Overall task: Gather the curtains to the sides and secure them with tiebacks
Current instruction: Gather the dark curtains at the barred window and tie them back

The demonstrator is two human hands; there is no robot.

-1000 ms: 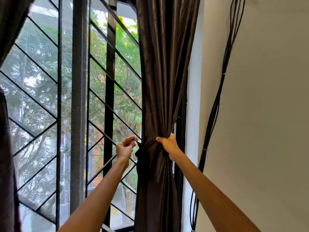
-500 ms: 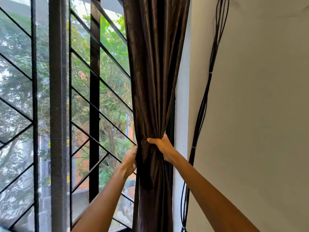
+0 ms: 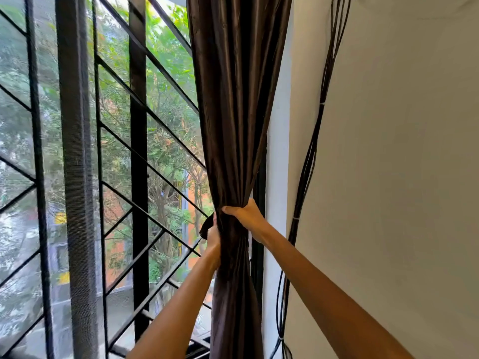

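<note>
**Both hands at the curtain's waist**

Right against the window frame (image 3: 260,203), we have the dark brown curtain (image 3: 238,99) bunched into one narrow column, hanging just left of the white wall edge (image 3: 278,151). We pick the curtain as our landmark and work outward from it.

At its pinched waist, our right hand (image 3: 248,217) wraps the fabric from the right side, thumb laid across the front folds and the other fingers curled round the back, out of sight. On the curtain's left edge, our left hand (image 3: 213,238) is pressed into the gathered cloth; its fingers are mostly hidden behind the folds, so we cannot tell how they lie. Just above that hand a dark strip, seemingly the tieback (image 3: 207,225), pokes out from the curtain's left side, touching the hand.

Left of the curtain, we see the black window grille (image 3: 137,151) with its slanted bars, green trees beyond. Right of the curtain, past the wall edge, a bundle of black cables (image 3: 311,151) runs down the pale wall (image 3: 401,177).
</note>
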